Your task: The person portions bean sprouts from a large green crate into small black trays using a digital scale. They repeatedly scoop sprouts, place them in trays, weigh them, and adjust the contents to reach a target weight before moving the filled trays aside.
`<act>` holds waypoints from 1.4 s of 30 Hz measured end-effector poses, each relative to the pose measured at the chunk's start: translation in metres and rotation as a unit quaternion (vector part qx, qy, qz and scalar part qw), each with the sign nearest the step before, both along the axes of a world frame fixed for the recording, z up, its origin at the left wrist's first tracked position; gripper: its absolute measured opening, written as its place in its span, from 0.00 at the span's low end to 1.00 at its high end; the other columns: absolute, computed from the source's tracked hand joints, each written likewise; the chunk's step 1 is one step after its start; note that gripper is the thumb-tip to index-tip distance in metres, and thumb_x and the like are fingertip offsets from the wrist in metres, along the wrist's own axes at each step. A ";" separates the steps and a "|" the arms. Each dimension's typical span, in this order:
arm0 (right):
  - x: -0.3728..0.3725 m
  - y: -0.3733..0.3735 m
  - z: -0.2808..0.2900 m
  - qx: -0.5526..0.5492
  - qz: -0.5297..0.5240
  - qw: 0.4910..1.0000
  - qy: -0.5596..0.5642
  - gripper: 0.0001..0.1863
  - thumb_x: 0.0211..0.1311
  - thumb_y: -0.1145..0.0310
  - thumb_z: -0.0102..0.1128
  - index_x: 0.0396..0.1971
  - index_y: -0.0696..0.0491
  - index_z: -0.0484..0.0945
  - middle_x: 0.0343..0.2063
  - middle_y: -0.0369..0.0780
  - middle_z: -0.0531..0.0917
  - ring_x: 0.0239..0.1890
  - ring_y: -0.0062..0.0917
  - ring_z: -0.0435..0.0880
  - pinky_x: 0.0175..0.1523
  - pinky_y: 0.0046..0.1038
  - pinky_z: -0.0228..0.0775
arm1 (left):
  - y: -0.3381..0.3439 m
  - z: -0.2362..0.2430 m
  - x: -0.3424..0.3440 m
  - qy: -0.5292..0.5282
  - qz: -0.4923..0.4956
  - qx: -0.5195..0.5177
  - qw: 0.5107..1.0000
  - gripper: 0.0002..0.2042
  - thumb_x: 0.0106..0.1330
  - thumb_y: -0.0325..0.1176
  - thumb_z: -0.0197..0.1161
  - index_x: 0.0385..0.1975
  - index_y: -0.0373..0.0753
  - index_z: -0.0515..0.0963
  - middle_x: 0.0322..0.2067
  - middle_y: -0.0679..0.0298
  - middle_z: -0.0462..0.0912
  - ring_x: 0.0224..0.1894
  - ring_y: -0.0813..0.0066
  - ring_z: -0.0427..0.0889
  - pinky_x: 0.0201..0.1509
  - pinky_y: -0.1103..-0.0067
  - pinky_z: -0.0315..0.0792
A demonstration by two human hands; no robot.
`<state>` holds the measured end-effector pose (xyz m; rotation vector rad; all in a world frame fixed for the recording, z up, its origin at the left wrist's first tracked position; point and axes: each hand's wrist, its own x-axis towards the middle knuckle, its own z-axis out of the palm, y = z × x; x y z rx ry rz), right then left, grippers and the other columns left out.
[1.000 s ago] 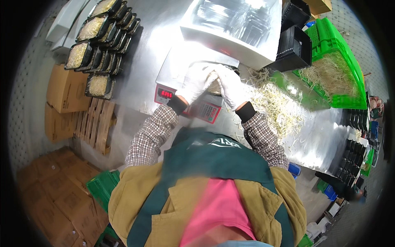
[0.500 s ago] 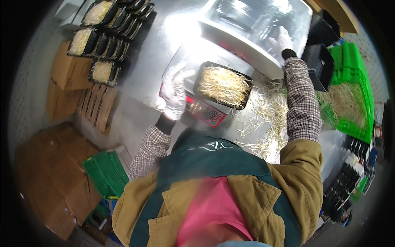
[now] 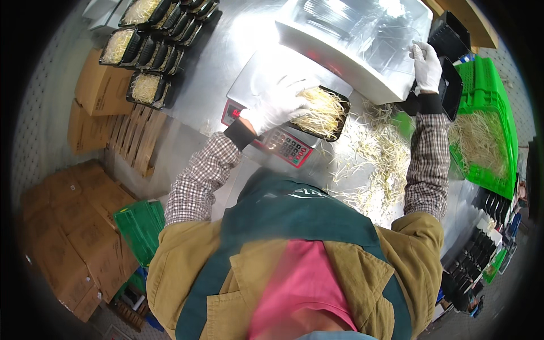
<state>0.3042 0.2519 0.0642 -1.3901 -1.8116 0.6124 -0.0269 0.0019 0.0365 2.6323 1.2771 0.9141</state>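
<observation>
A black tray of bean sprouts [image 3: 321,113] rests on a scale [image 3: 286,148] with a silver platform and a red-edged keypad. My left hand [image 3: 277,106], in a white glove, is bent around the tray's left end, its fingers against the sprouts and hiding that end. At the right rim of a white box [image 3: 340,54], my gloved right hand [image 3: 428,69] is raised with its fingertips pinched together. What they pinch looks like thin clear plastic film [image 3: 391,51] from the box, though its edge is hard to make out.
Loose sprouts [image 3: 379,156] lie on the metal table right of the scale. Filled black trays [image 3: 146,89] stand at the far left. On the right are empty black trays [image 3: 450,37] and a green crate [image 3: 481,124] holding sprouts. Cardboard boxes [image 3: 73,226] fill the left side.
My left hand has moved right from the scale's left side onto the sprout tray. My right hand has gone from flat inside the white box to pinched at its right rim.
</observation>
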 end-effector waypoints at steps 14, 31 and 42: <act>-0.049 -0.262 0.022 0.017 0.257 0.952 0.164 0.19 0.54 0.84 0.61 0.47 0.55 0.81 0.62 0.46 0.72 0.66 0.31 0.68 0.70 0.31 0.61 | -0.050 0.058 -0.002 -0.560 0.030 -0.458 0.689 0.30 0.69 0.34 0.62 0.68 0.33 0.59 0.49 0.52 0.82 0.45 0.72 0.85 0.45 0.81 0.81; -0.095 -0.198 -0.127 -0.111 -0.124 0.972 0.163 0.15 0.61 0.62 0.65 0.43 0.55 0.86 0.35 0.47 0.88 0.38 0.29 0.87 0.46 0.27 0.74 | 0.025 -0.042 0.049 0.127 0.218 -0.131 0.959 0.23 0.69 0.49 0.52 0.56 0.39 0.72 0.51 0.54 0.77 0.54 0.53 0.76 0.56 0.59 0.69; -0.100 -0.225 -0.118 -0.190 -0.115 0.955 0.194 0.25 0.61 0.59 0.66 0.50 0.63 0.78 0.44 0.45 0.85 0.47 0.26 0.81 0.53 0.27 0.71 | 0.004 -0.048 0.046 0.159 0.280 -0.108 0.941 0.23 0.69 0.50 0.53 0.62 0.54 0.68 0.56 0.62 0.73 0.60 0.57 0.69 0.56 0.37 0.57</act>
